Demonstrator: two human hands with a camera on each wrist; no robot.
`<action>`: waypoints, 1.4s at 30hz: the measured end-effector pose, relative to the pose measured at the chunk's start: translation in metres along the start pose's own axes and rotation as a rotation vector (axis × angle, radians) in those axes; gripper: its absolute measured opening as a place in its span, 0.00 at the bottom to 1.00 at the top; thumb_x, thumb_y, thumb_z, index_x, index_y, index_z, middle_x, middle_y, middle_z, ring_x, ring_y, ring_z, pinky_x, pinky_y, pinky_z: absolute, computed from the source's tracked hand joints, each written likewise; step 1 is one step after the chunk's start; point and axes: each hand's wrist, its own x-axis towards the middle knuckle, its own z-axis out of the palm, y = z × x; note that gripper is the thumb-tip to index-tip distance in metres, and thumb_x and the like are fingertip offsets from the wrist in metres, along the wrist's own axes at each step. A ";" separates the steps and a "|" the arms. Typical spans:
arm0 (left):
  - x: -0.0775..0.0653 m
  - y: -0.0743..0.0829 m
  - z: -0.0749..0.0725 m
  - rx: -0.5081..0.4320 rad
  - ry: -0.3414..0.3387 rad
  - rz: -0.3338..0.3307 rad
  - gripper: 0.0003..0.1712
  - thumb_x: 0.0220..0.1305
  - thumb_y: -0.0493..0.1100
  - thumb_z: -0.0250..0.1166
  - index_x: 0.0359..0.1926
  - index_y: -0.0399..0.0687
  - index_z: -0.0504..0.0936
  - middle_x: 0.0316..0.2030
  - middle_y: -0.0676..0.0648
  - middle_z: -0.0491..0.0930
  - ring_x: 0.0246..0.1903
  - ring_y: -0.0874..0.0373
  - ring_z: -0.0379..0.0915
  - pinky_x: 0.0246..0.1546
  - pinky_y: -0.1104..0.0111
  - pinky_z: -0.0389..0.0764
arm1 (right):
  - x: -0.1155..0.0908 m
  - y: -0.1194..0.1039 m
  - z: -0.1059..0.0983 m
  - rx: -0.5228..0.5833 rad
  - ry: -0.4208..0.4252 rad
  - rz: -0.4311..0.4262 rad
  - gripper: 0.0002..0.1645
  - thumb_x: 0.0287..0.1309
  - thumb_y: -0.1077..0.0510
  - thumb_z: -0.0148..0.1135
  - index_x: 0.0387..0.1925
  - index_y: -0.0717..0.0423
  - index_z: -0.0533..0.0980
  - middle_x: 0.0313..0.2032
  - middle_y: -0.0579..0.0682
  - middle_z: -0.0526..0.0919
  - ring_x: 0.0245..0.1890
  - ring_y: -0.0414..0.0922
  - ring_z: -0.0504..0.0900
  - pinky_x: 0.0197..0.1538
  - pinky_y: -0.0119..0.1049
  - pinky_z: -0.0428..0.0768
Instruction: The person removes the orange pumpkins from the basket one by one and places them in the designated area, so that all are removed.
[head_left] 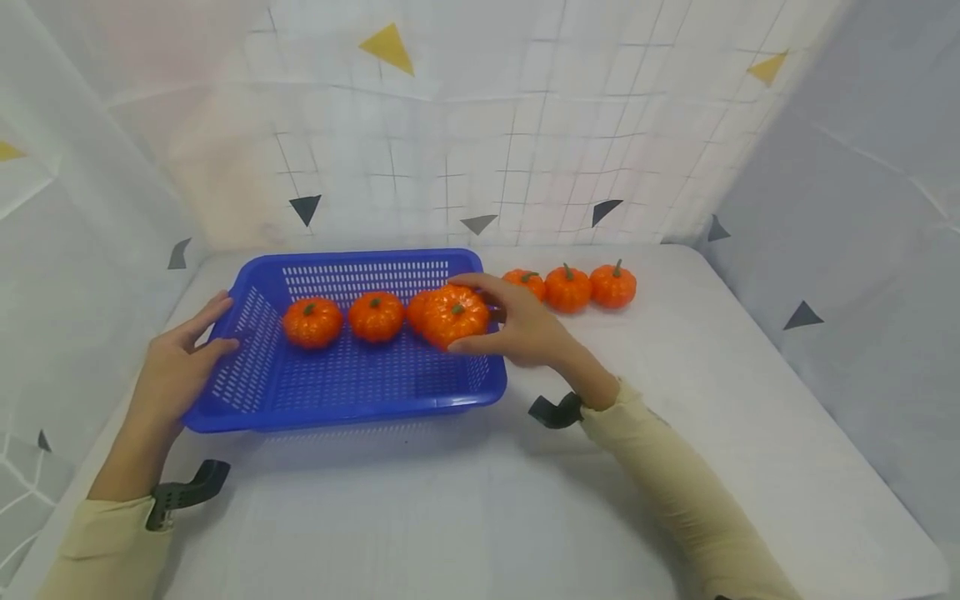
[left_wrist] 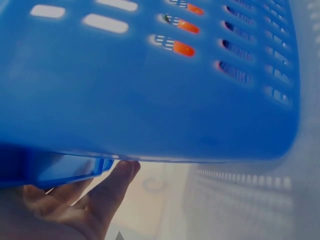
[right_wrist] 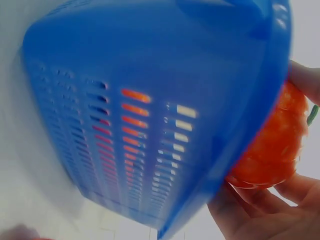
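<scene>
My right hand (head_left: 528,329) grips a small orange pumpkin (head_left: 456,315) between thumb and fingers, over the right end of a blue plastic basket (head_left: 330,408). In the right wrist view, the held pumpkin (right_wrist: 275,145) shows just past the rim, its green stem facing right. Inside the basket, a pumpkin (head_left: 312,322) at the left and another pumpkin (head_left: 377,317) sit in a row; a third pumpkin (head_left: 417,310) is partly hidden behind the held one. My left hand (head_left: 176,362) rests on the basket's left rim, thumb and fingers extended.
Right of the basket, three more pumpkins stand in a row on the white table (head_left: 675,375): a left pumpkin (head_left: 525,282), a middle pumpkin (head_left: 567,290) and a right pumpkin (head_left: 613,286). White patterned sheets (head_left: 465,125) enclose the back and sides.
</scene>
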 end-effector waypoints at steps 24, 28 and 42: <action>0.003 -0.001 0.001 -0.011 -0.005 0.004 0.34 0.81 0.43 0.55 0.82 0.55 0.58 0.81 0.51 0.51 0.78 0.39 0.46 0.70 0.39 0.58 | -0.037 0.014 -0.050 0.028 0.159 0.032 0.45 0.54 0.54 0.81 0.72 0.49 0.72 0.65 0.48 0.77 0.62 0.50 0.77 0.63 0.55 0.79; 0.002 0.000 0.001 -0.017 -0.002 0.002 0.34 0.80 0.44 0.56 0.81 0.55 0.58 0.81 0.51 0.51 0.78 0.39 0.46 0.71 0.40 0.57 | -0.042 0.020 -0.057 0.025 0.183 0.071 0.45 0.54 0.55 0.81 0.72 0.48 0.72 0.65 0.48 0.76 0.63 0.51 0.76 0.62 0.56 0.79; 0.000 0.003 0.002 -0.006 0.000 0.004 0.34 0.80 0.44 0.55 0.82 0.54 0.58 0.81 0.51 0.51 0.78 0.38 0.46 0.70 0.37 0.56 | -0.051 0.030 -0.082 -0.046 0.233 0.117 0.43 0.55 0.55 0.81 0.70 0.51 0.72 0.63 0.49 0.77 0.62 0.52 0.76 0.63 0.56 0.78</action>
